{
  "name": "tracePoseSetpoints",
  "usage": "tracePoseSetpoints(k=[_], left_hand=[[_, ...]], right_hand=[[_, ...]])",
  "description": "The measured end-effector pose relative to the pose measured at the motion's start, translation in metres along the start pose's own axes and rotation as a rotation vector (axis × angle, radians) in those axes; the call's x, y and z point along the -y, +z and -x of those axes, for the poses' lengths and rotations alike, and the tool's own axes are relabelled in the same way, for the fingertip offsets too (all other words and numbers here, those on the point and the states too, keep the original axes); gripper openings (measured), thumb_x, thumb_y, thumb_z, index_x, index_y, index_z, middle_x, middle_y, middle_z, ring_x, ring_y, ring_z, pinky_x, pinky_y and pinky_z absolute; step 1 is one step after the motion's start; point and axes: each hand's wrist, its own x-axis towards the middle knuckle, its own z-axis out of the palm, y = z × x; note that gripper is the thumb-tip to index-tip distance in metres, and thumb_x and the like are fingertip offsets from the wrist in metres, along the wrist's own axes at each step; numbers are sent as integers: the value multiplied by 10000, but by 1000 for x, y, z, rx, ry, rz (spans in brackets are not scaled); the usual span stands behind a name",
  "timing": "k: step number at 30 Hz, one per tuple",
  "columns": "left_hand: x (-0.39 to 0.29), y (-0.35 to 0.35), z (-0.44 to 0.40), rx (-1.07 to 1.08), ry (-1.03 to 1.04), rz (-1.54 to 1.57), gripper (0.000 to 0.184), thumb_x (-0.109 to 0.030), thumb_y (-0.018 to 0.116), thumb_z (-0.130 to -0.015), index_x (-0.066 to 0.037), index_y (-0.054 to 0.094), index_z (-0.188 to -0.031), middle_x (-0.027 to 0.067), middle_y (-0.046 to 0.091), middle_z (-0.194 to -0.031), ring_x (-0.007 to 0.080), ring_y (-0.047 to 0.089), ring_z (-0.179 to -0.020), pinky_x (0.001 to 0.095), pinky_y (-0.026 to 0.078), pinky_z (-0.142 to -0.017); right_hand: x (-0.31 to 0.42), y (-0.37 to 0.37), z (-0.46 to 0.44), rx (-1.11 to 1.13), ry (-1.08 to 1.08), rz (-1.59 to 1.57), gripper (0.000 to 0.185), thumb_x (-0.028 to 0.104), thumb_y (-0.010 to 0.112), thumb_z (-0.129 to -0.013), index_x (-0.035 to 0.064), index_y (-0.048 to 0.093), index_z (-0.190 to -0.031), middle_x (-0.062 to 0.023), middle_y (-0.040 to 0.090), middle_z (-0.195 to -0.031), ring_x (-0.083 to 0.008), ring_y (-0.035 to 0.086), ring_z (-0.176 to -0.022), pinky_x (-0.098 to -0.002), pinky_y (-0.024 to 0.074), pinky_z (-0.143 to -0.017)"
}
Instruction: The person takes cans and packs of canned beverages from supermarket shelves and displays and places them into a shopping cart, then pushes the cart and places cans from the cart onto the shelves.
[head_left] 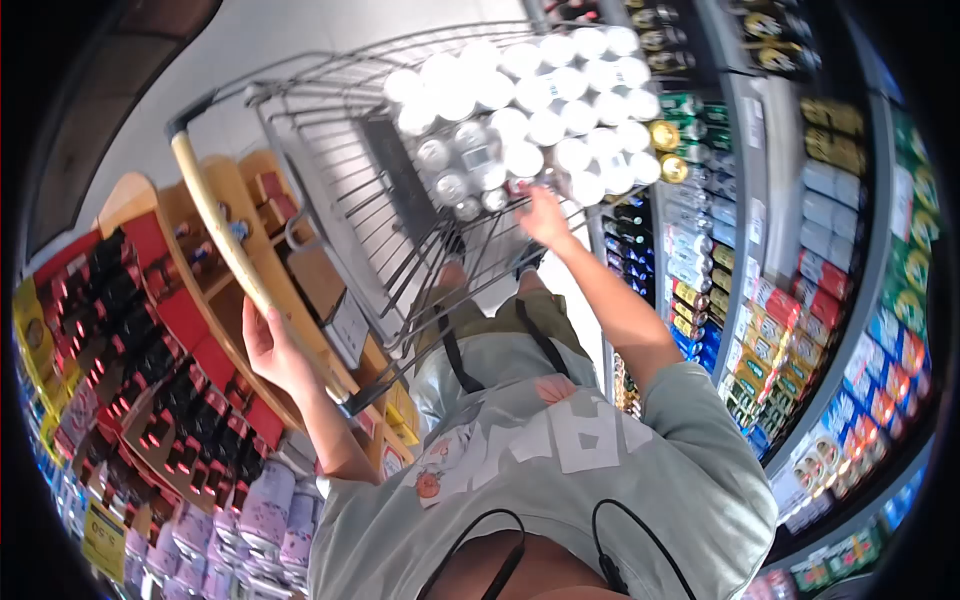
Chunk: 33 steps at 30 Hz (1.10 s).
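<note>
A wire shopping cart (345, 215) stands in front of me, tilted across the view. My left hand (270, 350) is closed on the cart's pale yellow handle (222, 235). Many cans (545, 90) with bright, washed-out tops stand packed in rows at the cart's far side. My right hand (543, 215) reaches to the near edge of these rows, its fingers closed at a small can with red on it (518, 187). The fingertips are partly hidden there. Two gold-topped cans (668, 150) sit at the right end of the rows.
Shelves of canned drinks (790, 340) rise close on my right. To my left a wooden display stand (225, 270) holds dark bottles (180, 400), with lilac packs (265, 510) below and a yellow price tag (104, 535). Pale floor (300, 35) shows beyond the cart.
</note>
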Motion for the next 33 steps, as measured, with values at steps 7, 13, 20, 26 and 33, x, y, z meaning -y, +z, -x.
tracePoseSetpoints(k=[7, 13, 20, 26, 33], left_hand=[[-11, 18, 10, 81, 30, -17, 433, -130, 557, -1020, 36, 491, -1415, 101, 661, -1150, 158, 622, -975, 282, 501, -851], [-26, 27, 26, 130, 190, -143, 491, -157, 552, -1023, 7, 444, -1474, 127, 585, -1325, 196, 581, -1108, 315, 466, -945], [-17, 20, 27, 124, 352, -263, 493, -178, 554, -1022, 19, 450, -1462, 149, 593, -1342, 236, 590, -1165, 330, 463, -986], [5, 17, 7, 42, 396, -321, 456, -130, 593, -991, 41, 506, -1404, 158, 613, -1322, 230, 612, -1145, 323, 492, -950], [6, 8, 17, 83, 229, 88, 405, -32, 658, -923, 84, 578, -1304, 130, 683, -1131, 171, 673, -939, 273, 545, -816]], right_hand=[[-10, -140, 103, -98, -154, -431, 351, 160, 699, -847, 51, 627, -1173, -184, 629, -1178, -352, 571, -1175, -403, 458, -1006], [-133, -297, 224, -510, -43, -189, 289, 120, 651, -839, 43, 662, -1118, -171, 654, -1158, -354, 595, -1140, -415, 467, -997], [-246, -482, 344, -841, 199, -63, 449, 200, 725, -828, 63, 596, -1236, -163, 645, -1162, -338, 621, -1095, -410, 481, -960], [-305, -503, 339, -527, 307, 180, 742, 239, 789, -774, 74, 473, -1425, -217, 610, -1296, -348, 583, -1217, -395, 462, -1003], [-329, -488, 331, -437, 240, -42, 673, 109, 835, -704, 43, 579, -1322, -218, 656, -1177, -332, 661, -1070, -356, 502, -912]])
